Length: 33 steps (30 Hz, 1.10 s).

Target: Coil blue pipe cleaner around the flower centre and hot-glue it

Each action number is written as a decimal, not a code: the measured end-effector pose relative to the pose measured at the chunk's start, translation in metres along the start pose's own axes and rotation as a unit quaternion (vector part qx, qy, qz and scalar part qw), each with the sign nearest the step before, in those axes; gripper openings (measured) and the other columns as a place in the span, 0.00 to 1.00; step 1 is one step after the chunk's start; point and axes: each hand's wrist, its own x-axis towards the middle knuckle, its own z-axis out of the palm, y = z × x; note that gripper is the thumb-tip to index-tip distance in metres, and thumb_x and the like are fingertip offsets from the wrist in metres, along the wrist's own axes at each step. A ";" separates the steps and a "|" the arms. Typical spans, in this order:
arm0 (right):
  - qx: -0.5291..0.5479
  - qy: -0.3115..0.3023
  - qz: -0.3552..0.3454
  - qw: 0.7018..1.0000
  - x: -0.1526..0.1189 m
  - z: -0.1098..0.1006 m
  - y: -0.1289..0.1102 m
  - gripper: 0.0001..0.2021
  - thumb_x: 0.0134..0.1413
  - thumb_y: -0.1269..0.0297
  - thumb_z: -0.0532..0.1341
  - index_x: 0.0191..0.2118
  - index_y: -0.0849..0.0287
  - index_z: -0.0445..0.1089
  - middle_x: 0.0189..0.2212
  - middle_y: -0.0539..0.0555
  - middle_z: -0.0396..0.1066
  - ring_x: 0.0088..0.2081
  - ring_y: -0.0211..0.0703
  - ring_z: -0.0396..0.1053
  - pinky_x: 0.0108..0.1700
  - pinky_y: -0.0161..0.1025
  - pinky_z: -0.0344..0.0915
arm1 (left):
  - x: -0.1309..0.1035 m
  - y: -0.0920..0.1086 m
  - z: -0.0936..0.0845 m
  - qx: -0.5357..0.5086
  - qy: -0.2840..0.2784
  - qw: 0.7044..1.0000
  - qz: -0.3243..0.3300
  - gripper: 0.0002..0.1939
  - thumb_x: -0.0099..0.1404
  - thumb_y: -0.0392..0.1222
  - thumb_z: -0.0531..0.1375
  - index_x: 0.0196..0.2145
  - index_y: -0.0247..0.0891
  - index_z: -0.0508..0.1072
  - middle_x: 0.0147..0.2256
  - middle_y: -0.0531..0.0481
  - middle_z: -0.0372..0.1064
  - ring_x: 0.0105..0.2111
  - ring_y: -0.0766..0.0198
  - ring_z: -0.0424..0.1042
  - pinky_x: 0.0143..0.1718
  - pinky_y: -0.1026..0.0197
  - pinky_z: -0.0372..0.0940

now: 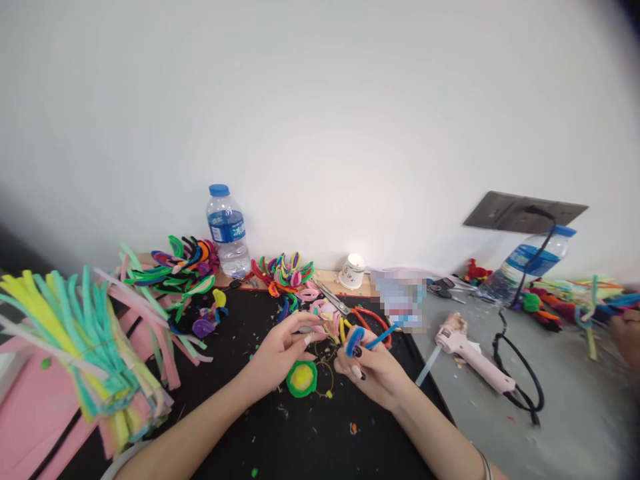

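Note:
My right hand (373, 367) pinches a blue pipe cleaner (383, 335), one end of which is curled into a loop above the fingertips. Its straight tail sticks out to the upper right. My left hand (283, 350) hovers to the left with fingers stretched and apart, and I see nothing in it. Just below the left fingers lies a green ring with a yellow centre (302, 379), on the black mat (310, 447). Scissors with red handles (370, 319) lie behind the right hand, close to some pink and yellow pipe cleaner pieces (327, 313).
A thick bundle of pastel pipe cleaners (95, 347) spreads at the left. Colourful finished loops (285, 270) line the back, beside a water bottle (227, 233) and a paper cup (352, 272). A pink glue gun (475, 363) with a black cord rests at the right.

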 end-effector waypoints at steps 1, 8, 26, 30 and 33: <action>-0.001 0.002 -0.002 1.000 0.000 0.001 0.000 0.07 0.46 0.68 0.67 0.25 0.62 0.68 0.14 0.46 0.65 0.18 0.30 0.55 0.30 0.34 0.55 | 0.000 0.000 0.000 -0.002 -0.001 1.000 0.000 0.11 0.63 0.40 0.55 0.44 0.39 0.65 0.48 0.43 0.67 0.49 0.53 0.68 0.34 0.63 0.69; -0.021 0.016 -0.003 1.000 0.001 0.001 -0.002 0.06 0.47 0.68 0.66 0.29 0.61 0.69 0.14 0.45 0.65 0.20 0.31 0.58 0.44 0.46 0.62 | 0.000 -0.012 0.000 -0.023 -0.053 0.998 0.032 0.17 0.61 0.34 0.58 0.47 0.42 0.65 0.50 0.45 0.66 0.51 0.53 0.67 0.43 0.58 0.67; -0.024 -0.002 0.013 1.000 -0.001 0.000 -0.001 0.05 0.48 0.68 0.66 0.27 0.62 0.70 0.15 0.46 0.67 0.19 0.31 0.60 0.44 0.45 0.62 | -0.005 -0.006 0.004 0.144 -0.087 0.985 0.050 0.26 0.53 0.28 0.59 0.50 0.42 0.65 0.49 0.46 0.68 0.51 0.55 0.66 0.49 0.56 0.65; -0.020 0.003 0.011 1.000 -0.002 0.000 -0.001 0.06 0.48 0.67 0.66 0.28 0.62 0.70 0.14 0.45 0.66 0.19 0.31 0.59 0.44 0.44 0.62 | -0.005 -0.006 0.003 0.180 -0.087 0.978 0.055 0.26 0.53 0.29 0.59 0.50 0.42 0.65 0.49 0.47 0.68 0.51 0.56 0.67 0.48 0.56 0.65; -0.016 0.008 0.006 1.000 -0.001 0.002 -0.001 0.07 0.46 0.66 0.67 0.26 0.61 0.69 0.14 0.46 0.66 0.19 0.31 0.58 0.38 0.39 0.62 | -0.005 -0.007 0.003 0.191 -0.079 0.977 0.054 0.25 0.54 0.29 0.58 0.50 0.43 0.66 0.49 0.47 0.68 0.51 0.56 0.67 0.47 0.56 0.65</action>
